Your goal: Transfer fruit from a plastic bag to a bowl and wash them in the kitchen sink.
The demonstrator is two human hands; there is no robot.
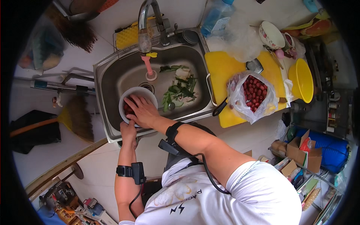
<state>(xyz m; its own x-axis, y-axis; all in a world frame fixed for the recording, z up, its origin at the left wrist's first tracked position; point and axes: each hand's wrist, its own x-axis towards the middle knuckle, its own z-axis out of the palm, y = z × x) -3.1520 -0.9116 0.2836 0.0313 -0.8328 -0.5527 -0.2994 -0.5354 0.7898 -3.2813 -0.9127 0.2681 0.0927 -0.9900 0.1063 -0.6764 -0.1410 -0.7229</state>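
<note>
A white bowl (137,90) is held tilted over the left part of the stainless steel sink (121,66), by the drain (147,86). Wet-looking red dates (127,109) show inside it. My left hand (128,131) grips the bowl's near rim. Across the bowl's mouth lies my right hand (144,112), fingers spread over the dates, with the fingertips partly inside. Above the bowl hangs a chrome faucet (144,42) with a pink nozzle extension (148,66). Green vegetable scraps (180,90) lie on the sink floor to the right.
Right of the sink, a yellow cutting board (225,63) bears an open plastic bag (237,92) of red dates. A black handle (220,107) sticks out over the board's left edge. Beyond stand a yellow basin (301,81) and a floral bowl (272,35). Brooms (81,119) hang at left.
</note>
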